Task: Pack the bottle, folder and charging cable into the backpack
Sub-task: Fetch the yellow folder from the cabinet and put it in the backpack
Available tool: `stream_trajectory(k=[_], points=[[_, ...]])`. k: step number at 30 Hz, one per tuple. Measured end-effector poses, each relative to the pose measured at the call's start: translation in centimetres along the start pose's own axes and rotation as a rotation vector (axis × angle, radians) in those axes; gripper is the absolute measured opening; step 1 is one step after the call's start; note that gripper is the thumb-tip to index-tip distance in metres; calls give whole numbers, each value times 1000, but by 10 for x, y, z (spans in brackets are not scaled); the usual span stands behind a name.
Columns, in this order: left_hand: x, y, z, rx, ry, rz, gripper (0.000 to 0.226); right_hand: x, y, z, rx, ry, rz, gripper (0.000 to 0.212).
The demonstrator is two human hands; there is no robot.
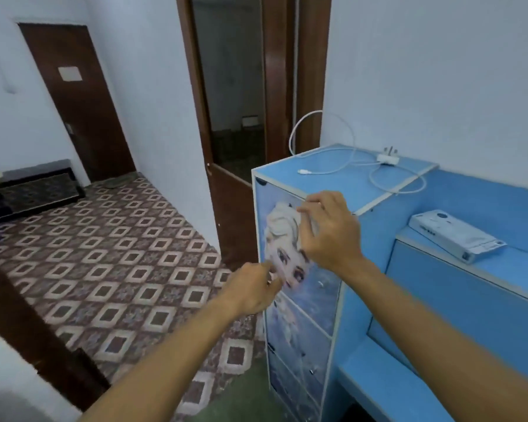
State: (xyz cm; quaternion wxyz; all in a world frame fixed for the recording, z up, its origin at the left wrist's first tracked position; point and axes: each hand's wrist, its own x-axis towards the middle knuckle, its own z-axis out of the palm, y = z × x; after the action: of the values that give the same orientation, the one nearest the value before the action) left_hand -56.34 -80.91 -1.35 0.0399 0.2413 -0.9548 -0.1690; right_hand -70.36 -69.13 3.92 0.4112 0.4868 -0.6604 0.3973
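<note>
The charging cable (357, 166) lies at 1 o'clock from the nearer, loosely open right hand (326, 229); left hand (253, 287) pinched, empty.

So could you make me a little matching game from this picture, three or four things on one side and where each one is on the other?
Things:
1. charging cable
2. white box
3. right hand
4. patterned carpet

Places:
A. on the lower blue shelf, far right
B. on the floor, left of the cabinet
C. lying loose on top of the blue cabinet
D. at the cabinet's upper front edge

Pairs: 1-C, 2-A, 3-D, 4-B
</note>
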Motion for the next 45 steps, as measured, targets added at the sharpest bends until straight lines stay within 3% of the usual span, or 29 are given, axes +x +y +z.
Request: stream_trajectory(k=[3, 7, 11, 19, 26, 29, 31, 32, 34, 37, 38, 39, 42, 45], points=[[35, 19, 17, -16, -128, 84, 48, 3, 28, -13, -66, 135, 236, 12], [60, 47, 46, -70, -284, 195, 48, -11, 54, -27, -38, -40, 478, 22], [75, 52, 72, -132, -268, 167, 44, -14, 57, -28, -6, -123, 496, 41], [79, 51, 77, -40, -300, 226, 40, -23, 54, -30, -28, -106, 531, 35], [44, -31, 33, -6, -411, 336, 31, -23, 39, -19, -54, 12, 651, 35], [32, -66, 9, -94, -522, 308, 29, -33, 12, -5, -220, 200, 448, 26], [24, -84, -3, -139, -555, 296, 30, -60, -10, 14, -190, 97, 284, 16], [21, -92, -8, -144, -560, 289, 31, -77, -21, 26, -142, -32, 332, 13], [22, -109, -14, -107, -547, 285, 32, -112, -39, 50, -89, -212, 674, 17], [26, -132, -15, -27, -530, 271, 34, -129, -52, 80, -24, -103, 1382, 57], [26, -135, -14, -14, -528, 270, 33, -124, -55, 83, 27, -37, 1536, 68], [27, -138, -15, -2, -520, 273, 33, -117, -56, 89, 71, 20, 1611, 76], [27, -140, -17, -6, -493, 290, 36, -103, -46, 108, 51, 187, 1582, 88], [25, -142, -18, -39, -472, 308, 40, -98, -25, 126, -89, 337, 1599, 88]])
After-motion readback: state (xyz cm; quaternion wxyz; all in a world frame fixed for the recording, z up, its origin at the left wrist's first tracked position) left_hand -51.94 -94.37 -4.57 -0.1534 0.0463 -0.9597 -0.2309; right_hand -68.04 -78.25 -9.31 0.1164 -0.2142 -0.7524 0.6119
